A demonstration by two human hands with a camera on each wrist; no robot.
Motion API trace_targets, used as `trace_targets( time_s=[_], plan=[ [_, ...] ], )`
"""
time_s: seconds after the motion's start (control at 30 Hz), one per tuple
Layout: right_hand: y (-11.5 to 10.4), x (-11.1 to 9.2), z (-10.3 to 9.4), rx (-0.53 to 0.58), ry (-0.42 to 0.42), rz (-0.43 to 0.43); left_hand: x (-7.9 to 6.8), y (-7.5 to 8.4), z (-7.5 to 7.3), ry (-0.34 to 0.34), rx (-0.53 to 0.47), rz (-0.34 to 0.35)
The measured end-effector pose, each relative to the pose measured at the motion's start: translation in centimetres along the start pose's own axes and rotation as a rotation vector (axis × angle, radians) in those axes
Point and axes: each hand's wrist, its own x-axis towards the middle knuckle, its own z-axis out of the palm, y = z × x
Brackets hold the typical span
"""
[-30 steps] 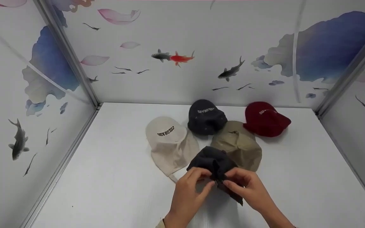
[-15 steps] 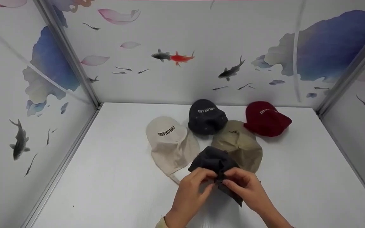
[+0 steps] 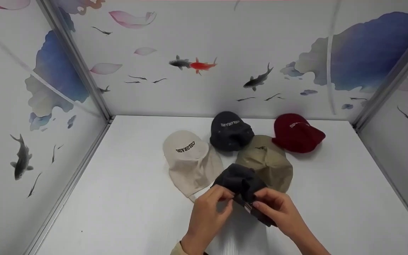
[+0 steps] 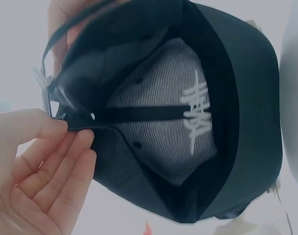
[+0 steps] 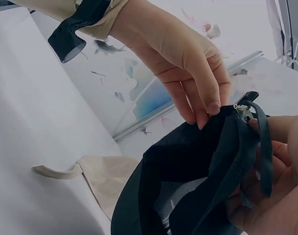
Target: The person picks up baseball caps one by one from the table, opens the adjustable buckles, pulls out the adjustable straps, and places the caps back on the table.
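Note:
A black baseball cap [image 3: 239, 176] is held up between my two hands, its back toward me. My left hand [image 3: 209, 210] pinches the edge of the cap's back opening between thumb and fingers. On the other side, my right hand [image 3: 278, 211] grips the back strap [image 5: 267, 152] by its metal buckle [image 5: 244, 113], with the strap's end hanging loose. The left wrist view looks into the cap, where a striped lining [image 4: 158, 83] and white lettering [image 4: 195, 110] show. Part of the right hand's fingers is hidden behind the cap there.
Behind the held cap lie a cream cap [image 3: 190, 166], a dark cap [image 3: 229, 132], an olive cap [image 3: 267, 164] and a red cap [image 3: 296, 132] on the white table [image 3: 119, 184]. Printed panels [image 3: 211, 32] wall the table at the back and both sides.
My left hand has drawn slightly left, away from the right hand. The buckle and strap have come into sight between the hands, and the strap's lower end has shifted right. The other caps stay put.

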Motion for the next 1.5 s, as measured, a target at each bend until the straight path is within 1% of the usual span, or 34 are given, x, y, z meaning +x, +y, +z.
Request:
trace_targets(
  time_s=[0.13,0.33,0.43,0.6,0.7,0.77,0.87,0.93,1.0,1.13,1.2,1.27,1.33,1.4,1.43,1.47,1.5],
  plan=[
    [0.0,-0.2,-0.4,0.031,-0.041,-0.008,0.0,-0.5,-0.5,0.029,0.016,-0.013],
    [0.3,-0.4,-1.1,0.098,-0.14,-0.108,0.1,-1.2,-1.1,0.071,0.046,-0.029],
    [0.5,-0.6,-1.5,0.136,-0.194,-0.141,0.0,-1.5,-1.4,0.098,0.055,-0.035],
    [0.6,-0.9,-2.2,0.188,-0.267,-0.111,0.1,-2.0,-1.9,0.131,0.032,-0.042],
    [0.4,-1.1,-2.6,0.199,-0.291,-0.078,0.1,-2.3,-2.2,0.13,-0.004,-0.057],
    [0.3,-1.2,-2.9,0.211,-0.304,-0.055,0.2,-2.4,-2.5,0.124,-0.035,-0.082],
    [0.1,-1.4,-3.3,0.223,-0.304,-0.005,0.3,-2.4,-2.9,0.111,-0.098,-0.131],
    [-0.2,-1.4,-3.4,0.198,-0.274,0.044,0.4,-2.3,-3.1,0.1,-0.144,-0.154],
    [-0.6,-1.3,-3.5,0.145,-0.213,0.109,0.4,-2.1,-3.2,0.078,-0.192,-0.166],
    [-1.5,-0.8,-3.0,-0.044,-0.039,0.232,0.4,-1.3,-2.9,0.02,-0.266,-0.162],
    [-1.8,-0.5,-2.7,-0.159,0.056,0.29,0.3,-0.9,-2.7,-0.016,-0.291,-0.154],
    [-2.1,-0.3,-2.4,-0.305,0.154,0.317,0.2,-0.4,-2.4,-0.055,-0.3,-0.14],
    [-2.2,0.0,-2.1,-0.466,0.244,0.296,0.0,-0.1,-2.2,-0.096,-0.304,-0.124],
    [-2.1,0.2,-2.0,-0.614,0.319,0.246,-0.1,0.2,-1.9,-0.134,-0.302,-0.105],
    [-1.9,0.2,-2.0,-0.67,0.342,0.205,-0.2,0.3,-1.8,-0.154,-0.295,-0.097],
    [-1.8,0.3,-2.1,-0.713,0.346,0.165,-0.2,0.3,-1.7,-0.175,-0.29,-0.088],
    [-1.7,0.3,-2.2,-0.741,0.332,0.127,-0.3,0.4,-1.6,-0.194,-0.286,-0.08]
  ],
)
